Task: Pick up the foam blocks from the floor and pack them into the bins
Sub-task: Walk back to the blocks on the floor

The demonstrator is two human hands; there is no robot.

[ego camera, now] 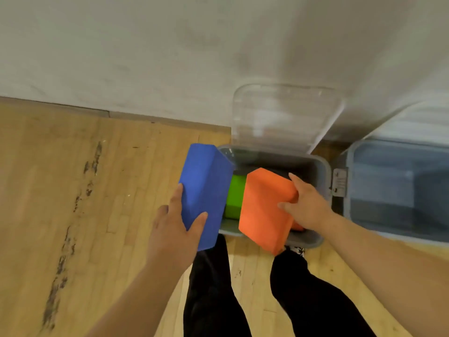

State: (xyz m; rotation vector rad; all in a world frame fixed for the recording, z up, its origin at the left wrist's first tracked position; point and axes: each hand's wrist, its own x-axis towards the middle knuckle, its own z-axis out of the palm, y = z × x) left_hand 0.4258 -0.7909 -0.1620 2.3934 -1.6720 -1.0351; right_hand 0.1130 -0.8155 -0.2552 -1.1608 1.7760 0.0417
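My left hand (pixel 173 229) grips a blue foam block (pixel 204 190) by its near end, held over the left edge of the grey bin (pixel 320 171). My right hand (pixel 306 205) holds an orange foam block (pixel 264 210) tilted over the bin's near right part, fingers curled round its right side. A green foam block (pixel 234 195) lies inside the bin, partly hidden between the two held blocks.
The bin's clear lid (pixel 284 115) stands open against the white wall. A second grey bin (pixel 398 186) sits to the right, also open. My legs in black trousers (pixel 211 288) stand just before the bin on the worn wooden floor (pixel 73 190).
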